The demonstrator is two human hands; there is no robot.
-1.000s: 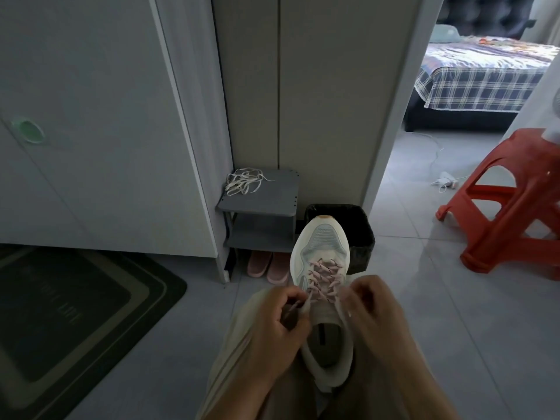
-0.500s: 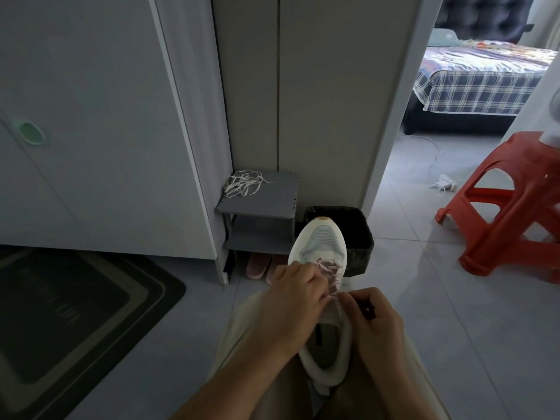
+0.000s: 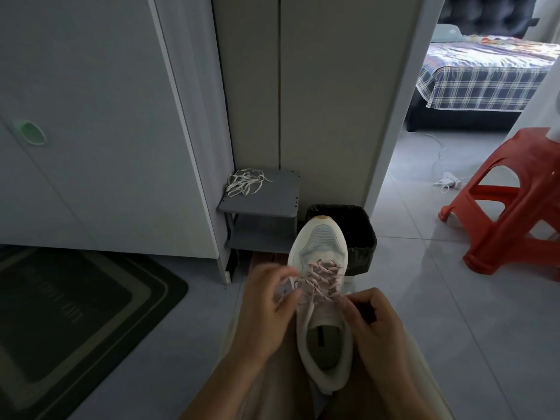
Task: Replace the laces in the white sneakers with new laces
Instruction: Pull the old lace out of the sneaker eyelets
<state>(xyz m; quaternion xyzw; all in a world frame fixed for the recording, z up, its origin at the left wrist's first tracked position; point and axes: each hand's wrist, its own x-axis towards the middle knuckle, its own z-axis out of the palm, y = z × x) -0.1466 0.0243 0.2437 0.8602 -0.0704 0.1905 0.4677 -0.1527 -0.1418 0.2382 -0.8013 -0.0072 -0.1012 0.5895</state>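
A white sneaker (image 3: pixel 321 247) rests on my lap, toe pointing away, with a pink lace (image 3: pixel 322 278) crossed through its eyelets. My left hand (image 3: pixel 266 310) is at the sneaker's left side, fingers blurred and curled around the lace by the upper eyelets. My right hand (image 3: pixel 372 325) is at the right side of the shoe's opening, fingers pinched on the other lace end. A loose pile of white laces (image 3: pixel 244 182) lies on the small grey shelf (image 3: pixel 266 201) against the wall.
A black bin (image 3: pixel 360 234) stands behind the sneaker's toe. An orange plastic stool (image 3: pixel 509 204) is at the right. A dark mat (image 3: pixel 75 313) covers the floor at the left. Pink slippers sit under the shelf. A bed (image 3: pixel 485 77) shows through the doorway.
My left hand has drawn back from over the laced eyelets to the sneaker's left side, uncovering the pink lace. My right hand stays at the right side of the opening.
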